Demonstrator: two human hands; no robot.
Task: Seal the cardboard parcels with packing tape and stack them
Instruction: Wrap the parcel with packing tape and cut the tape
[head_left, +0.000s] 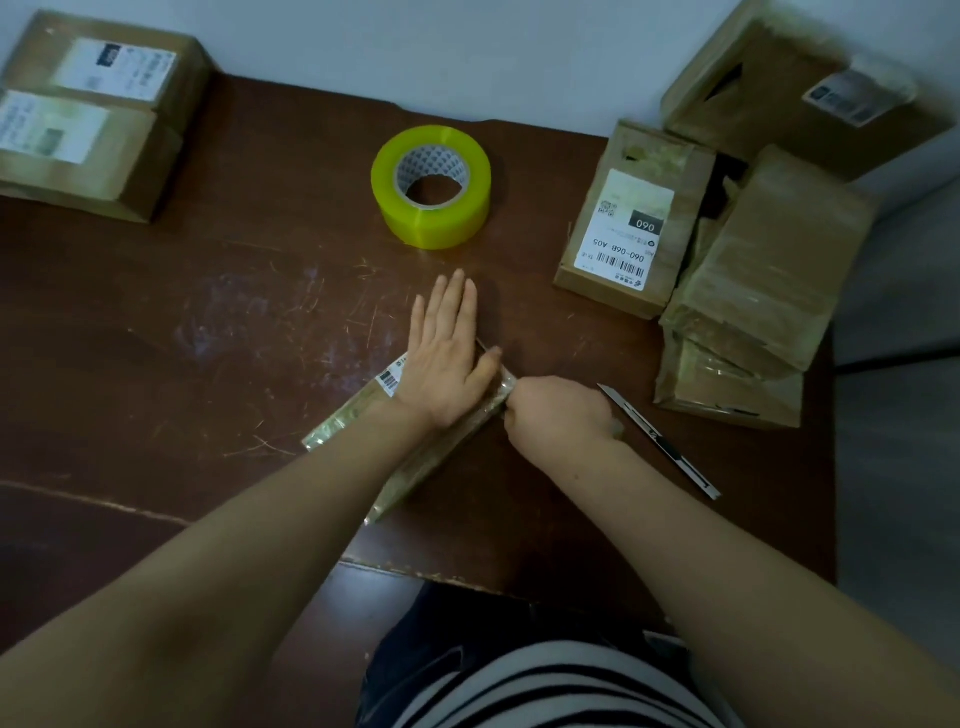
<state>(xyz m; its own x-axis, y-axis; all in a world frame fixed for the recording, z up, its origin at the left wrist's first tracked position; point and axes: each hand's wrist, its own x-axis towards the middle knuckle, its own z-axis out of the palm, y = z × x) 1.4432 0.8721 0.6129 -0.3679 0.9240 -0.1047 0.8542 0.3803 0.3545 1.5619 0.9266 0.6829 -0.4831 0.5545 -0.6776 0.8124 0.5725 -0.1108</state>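
Student: Hands at the middle of the worktop (208, 312): what state?

Tutor: Left hand (447, 358) lies flat with straight fingers, pressing on the flat parcel (343, 421). Right hand (561, 410) is clenched at that parcel's far right corner, fingers curled round its edge. Whether they also pinch tape cannot be told.

Student: Position of the parcel?

Tutor: Flat on the worktop, set diagonally near the front edge, largely under the left hand and forearm.

Student: Tools?

Tutor: Utility knife (660, 441) lies just beside the right hand. Tape roll (436, 223), yellow-green, sits hole-up beyond the left fingertips, apart from both hands.

Student: Other parcels?

Tutor: Two labelled parcels (88, 114) sit together at the far left. A loose pile (753, 260) lies at the right.
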